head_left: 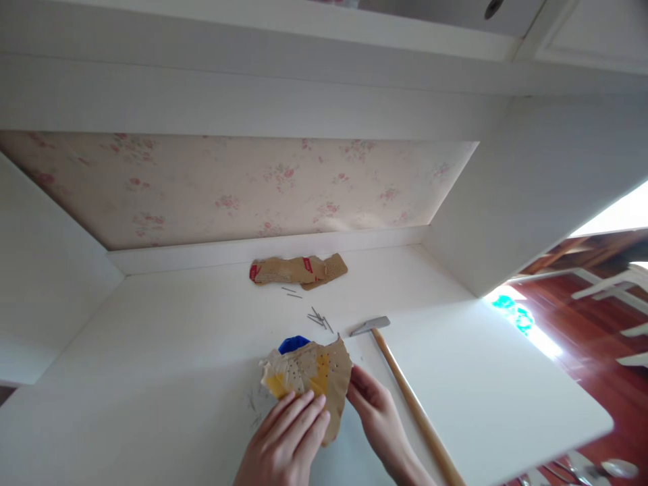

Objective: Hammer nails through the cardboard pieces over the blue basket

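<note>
A torn piece of brown cardboard (337, 378) with many small punched holes and yellow tape is tilted up in front of me. My left hand (291, 435) lies across its lower front, fingers over the surface and thumb hidden. My right hand (377, 415) grips its right edge, with the fingertips partly behind it. Something blue (293, 343) shows just behind the top edge; its kind is hidden. Beyond the cardboard, several loose nails (318, 319) lie on the white surface. A hammer (405, 385) with a wooden handle rests to the right of my right hand.
A crumpled strip of brown cardboard with red print (283, 271) lies near the back ledge. White panels (480, 182) enclose the desk surface (177, 358) on both sides, and a shelf (253, 40) hangs above. Metal spoons (620, 468) show at bottom right, beyond the desk edge.
</note>
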A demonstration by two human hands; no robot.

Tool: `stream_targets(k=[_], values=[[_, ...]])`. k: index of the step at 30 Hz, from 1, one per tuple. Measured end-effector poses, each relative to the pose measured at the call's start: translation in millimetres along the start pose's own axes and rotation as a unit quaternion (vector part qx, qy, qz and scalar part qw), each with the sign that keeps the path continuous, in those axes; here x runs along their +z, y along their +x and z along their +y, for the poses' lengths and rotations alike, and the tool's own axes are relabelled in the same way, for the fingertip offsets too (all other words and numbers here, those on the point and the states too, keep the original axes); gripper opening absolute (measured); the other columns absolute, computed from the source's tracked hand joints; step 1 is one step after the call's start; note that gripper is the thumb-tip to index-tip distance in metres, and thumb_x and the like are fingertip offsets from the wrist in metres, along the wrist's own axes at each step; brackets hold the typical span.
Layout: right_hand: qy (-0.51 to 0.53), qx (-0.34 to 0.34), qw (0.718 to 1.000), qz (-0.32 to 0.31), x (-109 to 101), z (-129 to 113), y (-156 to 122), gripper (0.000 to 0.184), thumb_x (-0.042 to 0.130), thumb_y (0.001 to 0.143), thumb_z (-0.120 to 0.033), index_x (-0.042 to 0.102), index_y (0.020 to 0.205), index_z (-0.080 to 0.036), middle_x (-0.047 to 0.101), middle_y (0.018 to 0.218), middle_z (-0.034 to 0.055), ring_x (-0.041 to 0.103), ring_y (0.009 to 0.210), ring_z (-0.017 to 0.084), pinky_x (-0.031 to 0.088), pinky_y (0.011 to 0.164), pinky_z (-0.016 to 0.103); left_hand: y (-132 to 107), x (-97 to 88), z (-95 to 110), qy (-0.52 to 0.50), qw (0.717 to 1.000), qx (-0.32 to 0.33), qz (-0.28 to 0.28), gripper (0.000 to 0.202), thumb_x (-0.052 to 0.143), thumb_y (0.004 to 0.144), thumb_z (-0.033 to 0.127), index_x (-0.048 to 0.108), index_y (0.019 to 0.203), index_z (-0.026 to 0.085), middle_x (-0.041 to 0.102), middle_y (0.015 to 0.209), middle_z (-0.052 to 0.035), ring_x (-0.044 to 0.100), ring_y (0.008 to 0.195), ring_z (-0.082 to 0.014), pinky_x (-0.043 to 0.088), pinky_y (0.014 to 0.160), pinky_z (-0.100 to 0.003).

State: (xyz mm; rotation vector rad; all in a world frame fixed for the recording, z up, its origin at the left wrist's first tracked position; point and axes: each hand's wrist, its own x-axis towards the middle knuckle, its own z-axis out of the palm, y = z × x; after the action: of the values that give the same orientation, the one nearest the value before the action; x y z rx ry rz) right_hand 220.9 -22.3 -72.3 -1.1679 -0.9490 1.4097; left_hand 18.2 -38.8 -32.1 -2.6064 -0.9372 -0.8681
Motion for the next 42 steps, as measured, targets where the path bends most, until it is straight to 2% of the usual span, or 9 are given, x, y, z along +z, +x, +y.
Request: stream_targets(k=[3, 8, 11, 14, 20, 23, 26, 32, 42], values=[[0.021, 0.015, 0.998, 0.051, -3, 2, -2, 0.042, 0.077, 0.076, -0.051, 0.075, 0.106, -0.021, 0.078, 0.106, 0.0091, 0.071, 0.099, 0.031, 0.058, 0.086, 0.044, 2, -1.4, 3, -0.019, 0.999, -0.033, -0.007, 0.024, 0.053, 0.091, 0.022, 0.071, 0.108, 0.020, 0.075, 0.112, -0.0025, 0.071, 0.100, -0.0174, 0.055, 0.095, -0.026], [-0.009, 0.016, 0.992, 0.128, -15, 2, -4, 0.034, 0.075, 0.080, -0.045, 0.072, 0.102, -0.019, 0.077, 0.106, 0.0100, 0.072, 0.090, 0.026, 0.059, 0.076, 0.037, 8, -11.4, 4, -0.006, 0.998, -0.039, -0.038, 0.040, 0.066, 0.085, 0.046, 0.070, 0.109, 0.015, 0.076, 0.105, -0.0084, 0.072, 0.092, -0.0258, 0.061, 0.084, -0.036], [-0.048, -0.037, 0.987, 0.148, -17, -9, -5, 0.029, 0.073, 0.084, -0.043, 0.072, 0.102, -0.021, 0.076, 0.091, 0.0054, 0.068, 0.072, 0.018, 0.057, 0.067, 0.031, 16, -12.4, 7, -0.049, 0.994, -0.091, -0.040, 0.032, 0.065, 0.087, 0.038, 0.068, 0.111, 0.017, 0.076, 0.104, -0.0082, 0.072, 0.092, -0.0258, 0.060, 0.082, -0.035], [-0.118, -0.126, 0.975, 0.139, -14, -22, -1, 0.022, 0.066, 0.090, -0.040, 0.073, 0.102, -0.023, 0.071, 0.085, 0.0019, 0.059, 0.060, 0.013, 0.053, 0.058, 0.027, 30, -5.1, 9, -0.147, 0.968, -0.195, -0.047, 0.019, 0.058, 0.093, 0.026, 0.067, 0.109, 0.022, 0.074, 0.102, -0.0056, 0.070, 0.092, -0.0219, 0.059, 0.082, -0.032], [-0.167, -0.135, 0.973, 0.087, 3, -34, 14, 0.017, 0.065, 0.090, -0.038, 0.075, 0.096, -0.025, 0.076, 0.093, 0.0024, 0.069, 0.088, 0.020, 0.055, 0.079, 0.028, 57, 18.9, -2, -0.293, 0.893, -0.338, -0.053, 0.020, 0.061, 0.089, 0.016, 0.064, 0.107, 0.022, 0.068, 0.107, -0.0047, 0.068, 0.084, -0.0171, 0.059, 0.078, -0.030], [-0.182, -0.134, 0.971, 0.073, 9, -35, 17, 0.020, 0.061, 0.093, -0.039, 0.074, 0.096, -0.025, 0.076, 0.093, 0.0022, 0.069, 0.086, 0.020, 0.055, 0.076, 0.026, 62, 26.9, -6, -0.251, 0.906, -0.334, -0.073, 0.040, 0.069, 0.079, 0.011, 0.062, 0.116, 0.023, 0.068, 0.113, -0.0045, 0.064, 0.102, -0.0243, 0.054, 0.093, -0.040], [-0.202, -0.135, 0.968, 0.063, 11, -35, 18, 0.022, 0.058, 0.095, -0.039, 0.074, 0.096, -0.024, 0.076, 0.089, 0.0020, 0.069, 0.080, 0.019, 0.055, 0.070, 0.025, 62, 32.0, -7, -0.214, 0.914, -0.331, -0.097, 0.043, 0.069, 0.078, 0.013, 0.061, 0.119, 0.024, 0.070, 0.113, -0.0036, 0.062, 0.106, -0.0280, 0.049, 0.098, -0.048], [-0.254, -0.158, 0.953, 0.047, 10, -31, 20, 0.021, 0.056, 0.096, -0.036, 0.073, 0.097, -0.025, 0.074, 0.093, 0.0032, 0.069, 0.084, 0.020, 0.054, 0.066, 0.024, 62, 35.6, -8, -0.207, 0.907, -0.345, -0.122, 0.044, 0.066, 0.081, 0.016, 0.059, 0.124, 0.025, 0.070, 0.117, -0.0044, 0.062, 0.109, -0.0279, 0.051, 0.095, -0.044], [-0.337, -0.197, 0.921, 0.000, 12, -42, 21, 0.023, 0.050, 0.098, -0.028, 0.072, 0.103, -0.025, 0.074, 0.095, 0.0056, 0.067, 0.085, 0.022, 0.052, 0.078, 0.032, 68, 33.5, -9, -0.252, 0.900, -0.336, -0.117, 0.045, 0.061, 0.082, 0.011, 0.057, 0.125, 0.024, 0.069, 0.115, -0.0068, 0.065, 0.107, -0.0264, 0.054, 0.092, -0.041]])
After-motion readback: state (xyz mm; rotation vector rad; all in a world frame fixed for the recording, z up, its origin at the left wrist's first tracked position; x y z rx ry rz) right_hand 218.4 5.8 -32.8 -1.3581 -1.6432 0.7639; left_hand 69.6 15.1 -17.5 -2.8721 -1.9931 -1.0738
